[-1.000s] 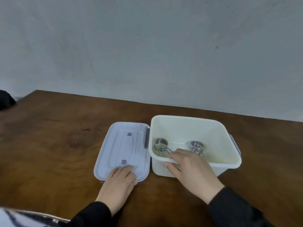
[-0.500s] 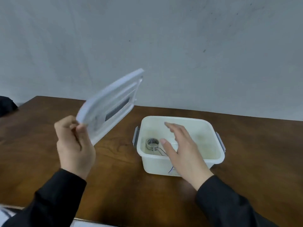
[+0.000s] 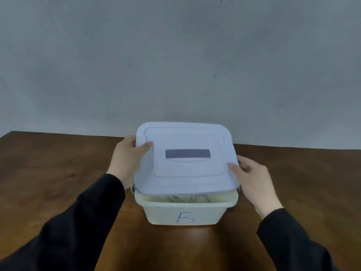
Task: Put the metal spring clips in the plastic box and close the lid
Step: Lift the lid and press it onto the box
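A whitish plastic box (image 3: pixel 183 214) marked with a blue "B" stands on the wooden table. Its pale lid (image 3: pixel 185 173), with a dark grey rectangle on top, hovers just over the box, its near edge raised off the rim. My left hand (image 3: pixel 127 159) grips the lid's left side, thumb on top. My right hand (image 3: pixel 252 178) holds the lid's right edge. Through the gap under the lid, metal spring clips (image 3: pixel 187 198) show faintly inside the box.
The brown wooden table (image 3: pixel 58 173) runs left and right of the box, with its far edge against a plain grey wall (image 3: pixel 175 55). Black sleeves cover both forearms.
The lid went from lying on the table, up in my left hand, then over the box. My right hand left the box's inside and took the lid's right edge.
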`<state>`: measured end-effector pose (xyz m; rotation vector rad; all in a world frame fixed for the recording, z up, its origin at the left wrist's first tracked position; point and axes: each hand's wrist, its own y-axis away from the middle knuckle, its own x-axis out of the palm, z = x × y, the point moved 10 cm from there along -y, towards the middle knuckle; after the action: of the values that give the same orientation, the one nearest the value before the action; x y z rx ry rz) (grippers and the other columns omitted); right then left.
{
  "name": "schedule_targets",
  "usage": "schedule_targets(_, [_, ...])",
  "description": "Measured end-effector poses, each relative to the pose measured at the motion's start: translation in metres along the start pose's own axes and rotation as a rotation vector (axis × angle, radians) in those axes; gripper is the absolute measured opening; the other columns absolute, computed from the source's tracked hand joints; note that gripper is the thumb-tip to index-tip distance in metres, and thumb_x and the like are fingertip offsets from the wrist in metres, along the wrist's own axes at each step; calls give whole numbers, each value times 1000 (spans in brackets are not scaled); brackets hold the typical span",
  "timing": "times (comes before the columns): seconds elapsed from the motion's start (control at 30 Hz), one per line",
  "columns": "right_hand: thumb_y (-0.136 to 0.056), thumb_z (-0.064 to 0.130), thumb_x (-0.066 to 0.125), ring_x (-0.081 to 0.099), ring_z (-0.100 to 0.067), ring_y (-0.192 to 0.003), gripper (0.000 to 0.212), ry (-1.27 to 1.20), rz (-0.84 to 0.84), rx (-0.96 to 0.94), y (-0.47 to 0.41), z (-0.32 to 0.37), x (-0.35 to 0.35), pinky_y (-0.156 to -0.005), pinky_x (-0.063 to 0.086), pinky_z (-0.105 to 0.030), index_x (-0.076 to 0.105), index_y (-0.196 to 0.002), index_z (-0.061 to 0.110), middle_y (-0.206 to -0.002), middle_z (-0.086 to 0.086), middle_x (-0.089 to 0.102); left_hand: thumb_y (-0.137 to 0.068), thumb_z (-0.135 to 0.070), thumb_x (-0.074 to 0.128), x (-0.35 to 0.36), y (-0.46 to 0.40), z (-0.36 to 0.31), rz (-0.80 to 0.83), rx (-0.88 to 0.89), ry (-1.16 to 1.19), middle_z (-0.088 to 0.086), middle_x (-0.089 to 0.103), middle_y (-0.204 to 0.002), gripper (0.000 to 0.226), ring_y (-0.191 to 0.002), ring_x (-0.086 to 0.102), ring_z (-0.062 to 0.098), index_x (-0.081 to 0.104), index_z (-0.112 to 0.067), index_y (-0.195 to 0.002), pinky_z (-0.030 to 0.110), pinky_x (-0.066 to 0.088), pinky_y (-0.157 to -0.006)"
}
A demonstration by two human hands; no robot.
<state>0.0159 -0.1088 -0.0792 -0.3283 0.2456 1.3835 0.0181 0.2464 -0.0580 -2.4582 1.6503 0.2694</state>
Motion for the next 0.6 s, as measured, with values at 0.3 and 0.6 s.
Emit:
schedule_targets(0.3, [-93, 40, 63, 61, -16, -88, 36, 401, 46, 140, 2, -29, 7, -68, 51, -25, 74, -114, 13, -126, -3, 64, -93, -36, 58, 24, -15, 64, 95, -170, -216, 8, 75, -93, 27, -89, 68, 28, 72, -16, -105, 43, 54, -80])
schedule_targets(0.6, [-92, 42, 64, 69, -22, -76, 31, 490, 48, 176, 8, -42, 7, -69, 62, -41, 76, -94, 13, -95, -9, 72, -94, -37, 49, 26, -6, 91, 258, -256, -402, 2, 61, -136, 53, -117, 59, 26, 47, -22, -145, 38, 49, -95])
